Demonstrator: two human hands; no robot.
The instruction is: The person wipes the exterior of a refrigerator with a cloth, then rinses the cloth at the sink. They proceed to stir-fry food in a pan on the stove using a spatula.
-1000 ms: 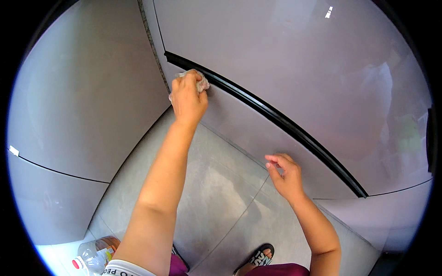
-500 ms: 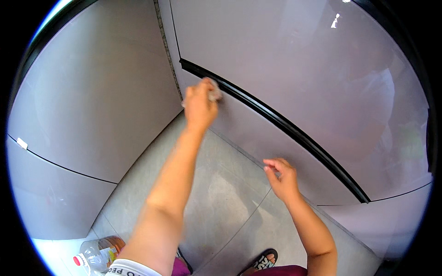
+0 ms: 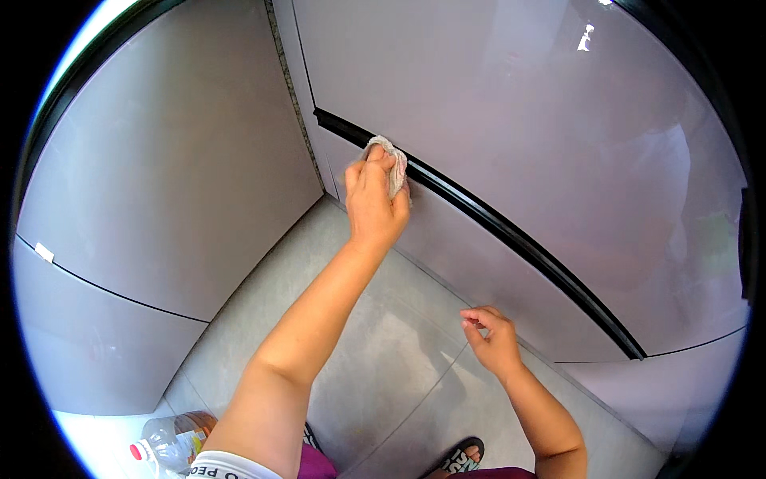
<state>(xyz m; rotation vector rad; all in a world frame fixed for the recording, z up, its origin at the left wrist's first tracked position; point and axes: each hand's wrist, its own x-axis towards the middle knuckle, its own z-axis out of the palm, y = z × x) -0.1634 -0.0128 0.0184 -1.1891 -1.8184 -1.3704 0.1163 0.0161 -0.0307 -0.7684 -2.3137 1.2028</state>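
The left hand [image 3: 371, 209] grips a crumpled cloth [image 3: 400, 171] at the black handle strip [image 3: 511, 230]; the right hand [image 3: 493, 342] hovers half open. Over to the person's left there's a red-capped clear plastic bottle [image 3: 163, 444], apparently holding amber liquid.

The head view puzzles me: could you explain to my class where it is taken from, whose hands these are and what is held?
There is no machine here: these are a person's bare hands. A wide fisheye camera on the person's head looks down, so straight edges bend. The left hand holds a crumpled cloth at the black strip on a grey panel. The right hand is loosely curled and seems empty. Below are the tiled floor and the person's sandals; at lower left, a red-capped bottle is partly hidden by the left arm.
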